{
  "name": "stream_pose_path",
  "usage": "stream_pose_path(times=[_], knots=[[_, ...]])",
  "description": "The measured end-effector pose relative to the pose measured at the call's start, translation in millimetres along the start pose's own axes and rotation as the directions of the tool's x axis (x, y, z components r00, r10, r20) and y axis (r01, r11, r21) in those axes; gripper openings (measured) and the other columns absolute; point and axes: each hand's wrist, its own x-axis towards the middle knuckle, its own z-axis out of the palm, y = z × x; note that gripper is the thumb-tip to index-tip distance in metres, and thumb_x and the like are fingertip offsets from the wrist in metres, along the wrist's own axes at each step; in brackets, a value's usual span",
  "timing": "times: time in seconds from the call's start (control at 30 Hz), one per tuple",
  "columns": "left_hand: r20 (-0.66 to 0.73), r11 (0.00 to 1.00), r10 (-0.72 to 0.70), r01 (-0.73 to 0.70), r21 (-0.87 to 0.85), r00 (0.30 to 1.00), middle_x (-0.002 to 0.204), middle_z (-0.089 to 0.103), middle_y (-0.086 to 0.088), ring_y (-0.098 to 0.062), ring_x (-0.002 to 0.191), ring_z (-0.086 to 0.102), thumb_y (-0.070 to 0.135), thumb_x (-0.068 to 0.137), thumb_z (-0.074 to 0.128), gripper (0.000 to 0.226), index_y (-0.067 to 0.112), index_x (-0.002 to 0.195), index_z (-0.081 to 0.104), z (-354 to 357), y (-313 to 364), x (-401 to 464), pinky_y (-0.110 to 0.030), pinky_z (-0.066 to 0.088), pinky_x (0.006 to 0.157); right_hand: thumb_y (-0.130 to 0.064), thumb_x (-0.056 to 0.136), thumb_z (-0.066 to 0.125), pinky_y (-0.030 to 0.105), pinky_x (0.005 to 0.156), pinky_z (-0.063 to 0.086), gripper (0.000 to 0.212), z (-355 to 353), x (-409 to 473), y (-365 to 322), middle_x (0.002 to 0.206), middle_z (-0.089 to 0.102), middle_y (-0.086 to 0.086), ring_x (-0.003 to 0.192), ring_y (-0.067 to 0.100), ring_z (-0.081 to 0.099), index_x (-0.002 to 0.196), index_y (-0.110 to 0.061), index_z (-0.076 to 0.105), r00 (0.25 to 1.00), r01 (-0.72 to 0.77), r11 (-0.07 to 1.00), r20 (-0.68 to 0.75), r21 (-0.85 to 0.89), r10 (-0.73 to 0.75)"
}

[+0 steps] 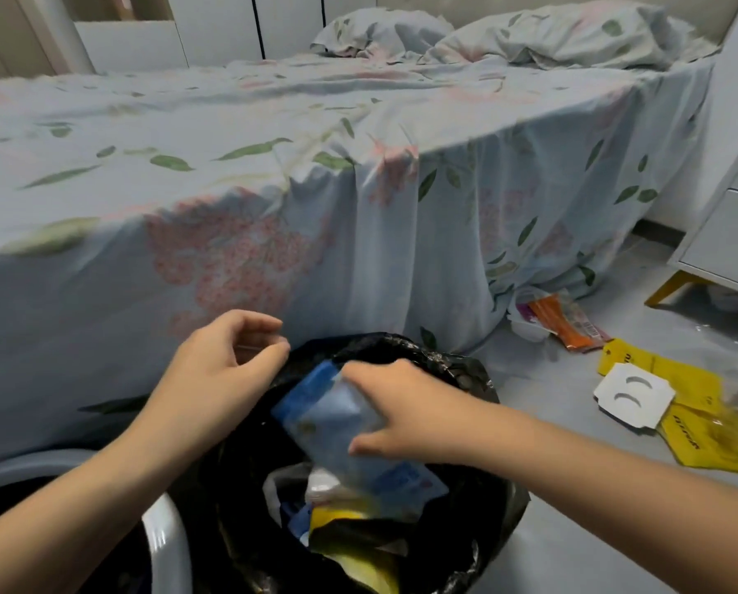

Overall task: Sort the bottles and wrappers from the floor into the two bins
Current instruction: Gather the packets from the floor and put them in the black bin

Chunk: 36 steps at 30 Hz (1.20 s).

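**A:** So, what's in front of you?

**B:** Biggest thing is the bed (273, 165) with the flowered sheet hanging to the floor (573, 529). Below me stands the bin with the black liner (466, 375), already holding wrappers. Beside it, at my lower left, is the white rim of the second bin (166, 542); I can't see what's inside that one.

**A:** And your hands?

**B:** My right hand (397, 405) pinches a blue wrapper (337, 422) over the lined bin's mouth, fingers on top and thumb below. My left hand (217, 370) hovers near the liner's far edge with fingers loosely curled, holding nothing, not touching the bag as far as I can tell.

**A:** What's left on the floor?

**B:** To my right, well apart from the bins: yellow wrappers (693, 435), a white card (633, 396) lying on them, and an orange wrapper (564, 323) by the sheet's hem. I see some clear plastic at the far right edge, too blurred to name. No bottle is plainly visible.

**A:** What could go wrong?

**B:** The blue wrapper is light and stiff. If I let go while it's tilted, I think it could catch on the heap inside, slide over the rim, or drift toward the white bin. The liner looks slack too, so pressing down might drag its edge in.
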Motion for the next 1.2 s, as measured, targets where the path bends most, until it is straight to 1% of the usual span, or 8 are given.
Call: stream_pose_path(times=[0.23, 0.43, 0.5, 0.57, 0.7, 0.83, 0.93, 1.2], knots=[[0.057, 0.999, 0.016, -0.019, 0.037, 0.998, 0.082, 0.074, 0.008, -0.011, 0.083, 0.070, 0.019, 0.080, 0.070, 0.012, 0.029, 0.086, 0.067, 20.2, 1.4, -3.3, -0.046, 0.056, 0.083, -0.014, 0.079, 0.070, 0.038, 0.077, 0.049, 0.046, 57.4, 21.0, 11.1, 0.122, 0.056, 0.022, 0.109, 0.040, 0.058, 0.119, -0.004, 0.050, 0.914, -0.102, 0.947, 0.348, -0.305, 0.211], [0.133, 0.995, 0.035, -0.047, 0.088, 0.991, 0.080, 0.073, 0.016, -0.007, 0.079, 0.069, 0.021, 0.077, 0.069, 0.012, 0.030, 0.085, 0.067, 33.8, 1.7, -4.4, -0.043, 0.056, 0.082, -0.032, 0.088, 0.065, 0.020, 0.047, 0.044, 0.054, 69.6, 25.8, 14.9, 0.123, 0.060, 0.018, 0.084, 0.028, 0.065, 0.128, 0.001, 0.051, 0.621, 0.032, 0.946, 0.748, -0.323, 0.234], [0.149, 0.994, 0.048, -0.061, 0.090, 0.988, 0.080, 0.073, 0.017, -0.007, 0.078, 0.069, 0.022, 0.077, 0.068, 0.011, 0.030, 0.085, 0.068, 36.7, 0.9, -3.1, -0.044, 0.056, 0.082, -0.042, 0.088, 0.062, 0.030, 0.075, 0.056, 0.068, 52.6, 24.3, 14.9, 0.133, 0.054, 0.016, 0.100, 0.031, 0.063, 0.138, 0.000, 0.041, 0.594, -0.087, 0.978, 0.778, -0.190, 0.204], [0.177, 0.990, 0.072, -0.092, 0.108, 0.982, 0.081, 0.073, 0.018, -0.007, 0.078, 0.069, 0.020, 0.078, 0.068, 0.012, 0.030, 0.084, 0.067, 41.1, 3.5, -2.0, -0.042, 0.056, 0.081, -0.046, 0.088, 0.061, 0.037, 0.098, 0.049, 0.068, 22.7, 12.4, 18.2, 0.133, 0.056, 0.010, 0.116, 0.027, 0.057, 0.140, -0.007, 0.039, 0.728, -0.108, 0.992, 0.674, -0.069, 0.126], [0.265, 0.953, 0.170, -0.227, 0.201, 0.949, 0.082, 0.071, 0.022, 0.001, 0.076, 0.067, 0.018, 0.081, 0.068, 0.015, 0.032, 0.082, 0.067, 57.1, 11.8, -0.3, -0.028, 0.054, 0.075, -0.013, 0.092, 0.060, 0.027, 0.084, 0.055, 0.018, -28.9, -39.5, 44.4, 0.098, 0.072, 0.006, 0.087, 0.016, 0.068, 0.109, -0.018, 0.063, 0.997, -0.062, 0.792, -0.002, 0.607, 0.080], [0.348, 0.898, 0.242, -0.345, 0.273, 0.906, 0.083, 0.067, 0.030, 0.002, 0.077, 0.065, 0.025, 0.080, 0.066, 0.012, 0.037, 0.077, 0.067, 86.3, 25.9, 1.7, -0.018, 0.050, 0.068, -0.007, 0.092, 0.057, 0.019, 0.049, 0.043, 0.015, -27.2, -84.4, 130.9, 0.067, 0.066, 0.001, 0.048, 0.005, 0.052, 0.085, -0.017, 0.065, 0.743, -0.120, 0.658, -0.373, 0.743, 0.556], [0.367, 0.873, 0.288, -0.400, 0.280, 0.884, 0.087, 0.062, 0.037, -0.002, 0.075, 0.065, 0.031, 0.078, 0.065, 0.010, 0.040, 0.076, 0.067, 115.2, 44.1, 8.4, -0.019, 0.049, 0.069, -0.018, 0.086, 0.062, 0.022, 0.060, 0.044, 0.007, 5.1, -103.0, 214.8, 0.077, 0.068, 0.003, 0.064, 0.008, 0.060, 0.090, -0.020, 0.066, 0.512, -0.488, 0.636, -0.394, 0.597, 0.763], [0.415, 0.821, 0.297, -0.452, 0.349, 0.860, 0.072, 0.070, 0.020, 0.004, 0.076, 0.064, 0.032, 0.078, 0.062, 0.010, 0.030, 0.072, 0.070, 172.4, 73.1, 35.9, -0.013, 0.047, 0.071, -0.037, 0.081, 0.065, 0.038, 0.096, 0.043, 0.065, 44.6, -151.1, 343.4, 0.134, 0.039, 0.011, 0.125, 0.031, 0.036, 0.136, -0.015, 0.039, 0.404, -0.914, 0.375, -0.237, -0.158, 0.884]])
